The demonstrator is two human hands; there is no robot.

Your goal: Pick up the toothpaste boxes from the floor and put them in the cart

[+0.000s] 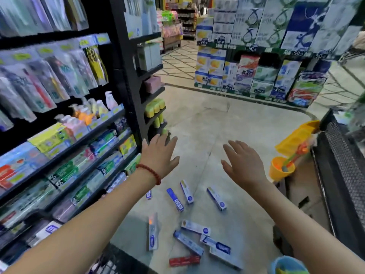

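Reaching: both your arms stretch forward over the aisle floor, palms down, neither hand touching anything.
Left hand: your left hand (160, 155) is spread with fingers straight and apart, holding nothing; a red bead bracelet (150, 172) circles its wrist. It hangs just in front of the black shelf post (128, 76).
Right hand: your right hand (244, 165) is likewise flat and splayed, empty, thumb out to the left.
Toothpaste boxes: they lie scattered on the grey floor (207, 125) below and between your forearms. Nearer your hands are three blue-and-white boxes (186, 191) lying roughly side by side, plus a small one (149, 194) partly hidden by your left wrist.
Closer group: nearer your body one box (153, 232) lies lengthwise, several more blue-and-white ones (195, 227) overlap in a loose heap, and a red box (184, 261) lies at the bottom of the heap.
Cart: a black mesh-sided cart (343, 175) stands at your right, well apart from the boxes; yellow and orange plastic toys (292, 143) sit against its near edge.
Shelving: the rack at your left (69, 155) carries toothpaste cartons below and hanging toothbrush packs above.
Far end: stacked tissue packs (256, 56) with price tags face you across the floor.
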